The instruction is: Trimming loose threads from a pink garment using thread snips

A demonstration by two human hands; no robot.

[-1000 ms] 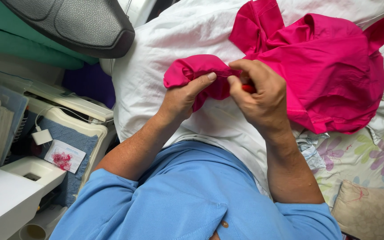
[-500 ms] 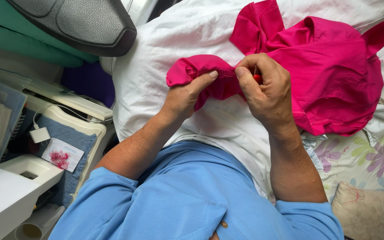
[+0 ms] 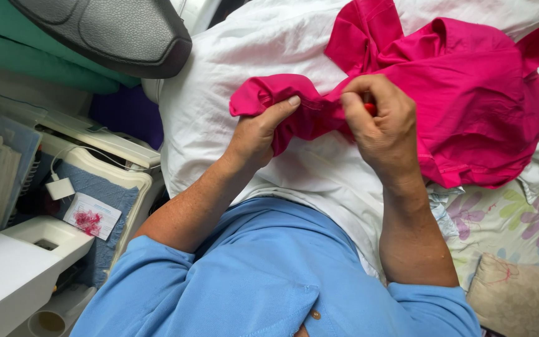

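A bright pink garment [image 3: 469, 93] lies bunched on a white pillow [image 3: 238, 75]. My left hand [image 3: 260, 134] grips a folded edge of the pink cloth, thumb on top. My right hand [image 3: 382, 122] pinches the same cloth just to the right, fingers curled, with a small red object [image 3: 370, 108] between its fingertips. What that object is I cannot tell. Both forearms reach out from blue sleeves.
A dark grey chair seat [image 3: 107, 31] hangs at the upper left. White plastic bins [image 3: 95, 181] with papers, a charger and a card stand at the left. Floral bedding [image 3: 513, 218] and a beige cushion [image 3: 519, 299] lie at the lower right.
Both hands have shifted slightly right and up along the pink cloth, drawing the gathered edge with them. The grip on the cloth stays the same.
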